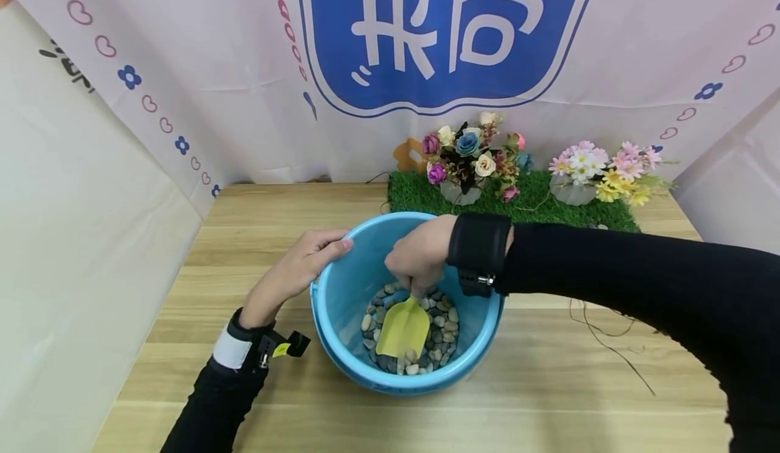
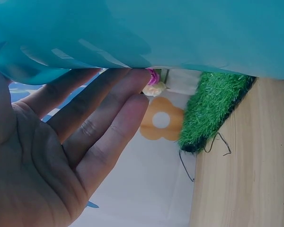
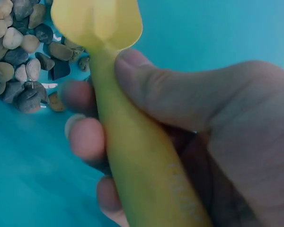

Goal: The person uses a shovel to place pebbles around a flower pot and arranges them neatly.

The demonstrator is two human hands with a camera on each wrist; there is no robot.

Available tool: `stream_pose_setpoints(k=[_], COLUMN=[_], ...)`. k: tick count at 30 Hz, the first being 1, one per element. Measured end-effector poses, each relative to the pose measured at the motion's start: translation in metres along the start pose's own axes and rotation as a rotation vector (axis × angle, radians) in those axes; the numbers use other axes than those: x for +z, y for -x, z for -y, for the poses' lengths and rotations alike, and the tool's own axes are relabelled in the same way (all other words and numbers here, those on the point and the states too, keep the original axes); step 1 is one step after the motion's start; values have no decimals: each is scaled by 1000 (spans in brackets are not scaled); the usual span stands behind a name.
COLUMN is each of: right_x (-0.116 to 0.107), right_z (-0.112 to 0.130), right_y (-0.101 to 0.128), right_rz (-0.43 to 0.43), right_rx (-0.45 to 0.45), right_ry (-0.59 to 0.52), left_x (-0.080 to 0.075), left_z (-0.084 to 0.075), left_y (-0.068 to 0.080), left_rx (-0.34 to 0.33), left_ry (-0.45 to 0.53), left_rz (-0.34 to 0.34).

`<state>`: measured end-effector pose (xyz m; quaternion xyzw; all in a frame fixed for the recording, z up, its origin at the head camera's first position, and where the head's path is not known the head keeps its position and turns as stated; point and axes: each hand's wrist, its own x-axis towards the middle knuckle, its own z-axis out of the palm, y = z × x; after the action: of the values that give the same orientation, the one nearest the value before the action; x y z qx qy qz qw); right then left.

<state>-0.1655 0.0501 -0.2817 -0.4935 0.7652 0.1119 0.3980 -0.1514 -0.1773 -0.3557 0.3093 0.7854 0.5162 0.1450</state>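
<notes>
A blue bucket [image 1: 353, 284] stands on the wooden table [image 1: 244, 236], its bottom covered with several pebbles [image 1: 441, 334]. My right hand [image 1: 420, 253] reaches inside and grips the handle of a yellow plastic shovel [image 1: 403, 328], whose blade lies on the pebbles. In the right wrist view the fingers of my right hand [image 3: 203, 104] curl round the shovel handle [image 3: 132, 151] above the pebbles [image 3: 23, 61]. My left hand [image 1: 301, 263] rests on the bucket's left rim. In the left wrist view my left hand [image 2: 71, 142] has straight fingers laid flat against the bucket's outer wall [image 2: 180, 33].
A green grass mat [image 1: 536, 199] lies at the table's back, carrying two flower bouquets [image 1: 469, 155] [image 1: 600, 168]. Thin dark twigs or wire [image 1: 609, 344] trail on the table right of the bucket. Printed cloth backdrops close off the back and both sides.
</notes>
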Motion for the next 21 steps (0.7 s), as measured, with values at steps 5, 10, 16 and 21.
stream_pose_setpoints(k=[5, 10, 16, 21], right_x=[-2, -6, -11, -12], right_z=[-6, -12, -17, -17], right_y=[4, 11, 21, 30], right_rz=[24, 49, 55, 54], right_rx=[-45, -89, -141, -125], right_ry=[-50, -124, -166, -184], left_x=[0, 0, 0, 0], left_z=[-1, -1, -1, -2], left_y=[0, 0, -1, -1], left_rx=[-8, 1, 5, 2], left_ry=[2, 3, 0, -6], left_rz=[-1, -1, 1, 3])
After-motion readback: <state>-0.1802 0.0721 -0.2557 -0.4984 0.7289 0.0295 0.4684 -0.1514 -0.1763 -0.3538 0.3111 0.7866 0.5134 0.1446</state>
